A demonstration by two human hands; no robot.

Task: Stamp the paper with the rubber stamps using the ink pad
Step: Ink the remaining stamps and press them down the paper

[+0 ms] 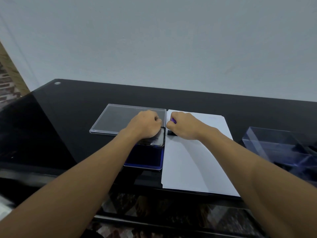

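We find the right hand (185, 127) clamped round a purple-handled stamp (173, 120), which is set down on the far left corner of the paper (193, 157), just beside the open ink pad (144, 156). The left hand (145, 126) lies curled over the pad's lid (157, 140), and we cannot tell whether it grips it. A clear tray (116, 117) lies behind, and a clear box (274, 145) stands at the right of the counter (68, 117).
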